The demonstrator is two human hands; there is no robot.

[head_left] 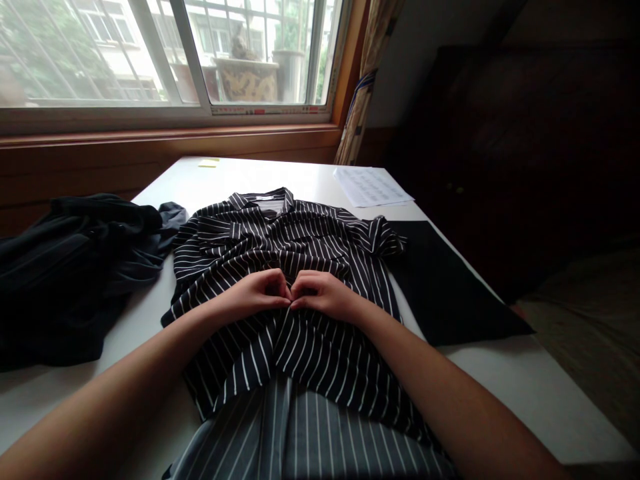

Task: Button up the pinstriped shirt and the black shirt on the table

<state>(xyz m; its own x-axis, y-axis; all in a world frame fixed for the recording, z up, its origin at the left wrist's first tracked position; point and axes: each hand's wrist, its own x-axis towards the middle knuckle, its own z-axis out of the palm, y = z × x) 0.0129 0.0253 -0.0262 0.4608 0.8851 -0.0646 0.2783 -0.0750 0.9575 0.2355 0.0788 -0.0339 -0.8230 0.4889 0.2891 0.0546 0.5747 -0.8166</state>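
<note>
A white table is covered mid-surface by a black, white-striped collared shirt, spread with its collar away. Dark garments are heaped left of it; a flat black sheet is laid on the right, printed paper beyond. The shirt's front is pinched between closed thumb and fingertips by the left hand and right hand, set tip to tip.

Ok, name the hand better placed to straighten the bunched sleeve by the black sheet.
Probably the right hand: it's on that side, nearer the bunched sleeve than the left hand, though both pinch at the striped shirt.
</note>
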